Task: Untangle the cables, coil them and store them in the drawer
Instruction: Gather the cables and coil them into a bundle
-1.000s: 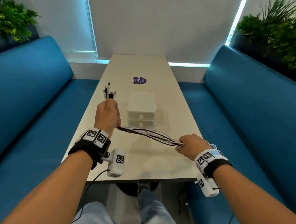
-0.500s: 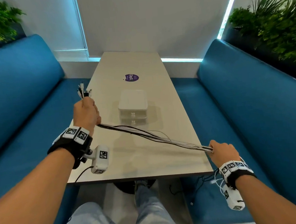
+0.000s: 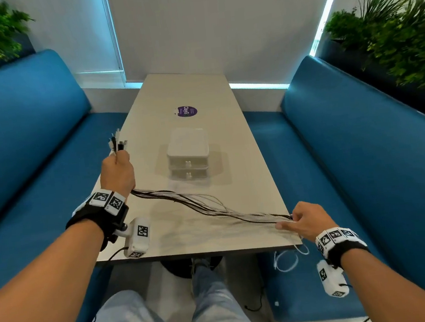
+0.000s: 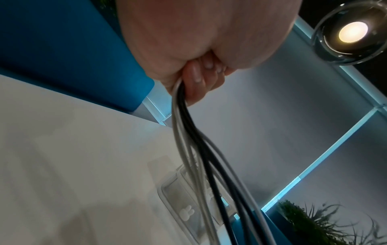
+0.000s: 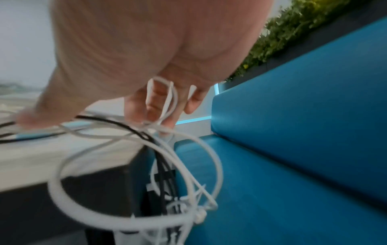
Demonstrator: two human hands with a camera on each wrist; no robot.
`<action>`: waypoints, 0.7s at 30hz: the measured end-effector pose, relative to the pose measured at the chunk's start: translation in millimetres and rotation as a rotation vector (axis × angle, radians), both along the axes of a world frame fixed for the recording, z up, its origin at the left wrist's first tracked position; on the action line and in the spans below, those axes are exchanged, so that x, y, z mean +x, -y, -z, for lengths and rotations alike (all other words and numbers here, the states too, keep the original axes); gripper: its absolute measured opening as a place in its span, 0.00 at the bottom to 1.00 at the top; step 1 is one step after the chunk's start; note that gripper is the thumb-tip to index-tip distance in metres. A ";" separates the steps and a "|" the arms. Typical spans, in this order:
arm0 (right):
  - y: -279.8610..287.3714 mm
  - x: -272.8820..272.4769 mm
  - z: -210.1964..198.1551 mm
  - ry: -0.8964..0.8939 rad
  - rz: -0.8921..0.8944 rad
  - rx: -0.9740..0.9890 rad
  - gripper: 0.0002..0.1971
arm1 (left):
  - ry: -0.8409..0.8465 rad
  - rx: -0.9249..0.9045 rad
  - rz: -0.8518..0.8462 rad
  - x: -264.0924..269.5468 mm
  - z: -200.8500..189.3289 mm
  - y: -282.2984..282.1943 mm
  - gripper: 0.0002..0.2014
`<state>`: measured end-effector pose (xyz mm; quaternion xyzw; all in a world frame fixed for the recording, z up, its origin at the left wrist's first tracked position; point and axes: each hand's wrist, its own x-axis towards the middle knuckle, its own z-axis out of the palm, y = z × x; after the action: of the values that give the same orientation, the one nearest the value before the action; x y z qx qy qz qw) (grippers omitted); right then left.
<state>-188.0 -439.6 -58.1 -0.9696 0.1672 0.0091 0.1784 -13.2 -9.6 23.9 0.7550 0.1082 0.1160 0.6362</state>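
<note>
A bundle of black and white cables (image 3: 205, 205) stretches over the table between my two hands. My left hand (image 3: 117, 174) grips one end in a fist above the table's left edge, and the plug ends (image 3: 117, 142) stick up out of it. The left wrist view shows the cables (image 4: 201, 149) leaving the curled fingers (image 4: 196, 79). My right hand (image 3: 306, 220) holds the bundle at the table's near right corner, fingers curled round the strands. Loose white loops (image 5: 134, 174) hang below it, past the table edge. A small white two-drawer box (image 3: 188, 154) stands mid-table, both drawers closed.
The long beige table (image 3: 247, 183) carries a purple round sticker (image 3: 186, 111) beyond the box. Blue benches (image 3: 362, 159) run along both sides. Plants (image 3: 401, 26) stand behind the backrests. My knees are under the table's near edge.
My hands have drawn apart: the left moved left and the right slid along the bundle to the table's right corner. The cables now lie stretched out, with tails hanging off the edge.
</note>
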 end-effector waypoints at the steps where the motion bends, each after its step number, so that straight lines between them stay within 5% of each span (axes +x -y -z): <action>1: 6.0 -1.8 0.3 -0.014 -0.014 -0.074 0.36 | -0.002 -0.004 -0.009 1.2 2.1 -1.5 0.12; 7: 44.2 -29.1 12.4 -0.151 0.117 -0.343 0.42 | -0.003 -0.038 -0.014 1.4 3.5 0.8 0.11; 16: 52.4 -43.2 12.7 -0.422 0.290 -0.548 0.10 | 0.011 -0.043 -0.023 4.6 9.1 -0.7 0.10; 21: 46.6 -45.8 5.6 -0.395 0.421 -0.430 0.03 | 0.020 0.004 -0.013 8.5 16.1 -0.6 0.13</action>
<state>-233.8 -486.2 -63.8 -0.9088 0.3927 0.1237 -0.0674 -4.7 -8.9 7.8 0.7544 0.1065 0.1281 0.6349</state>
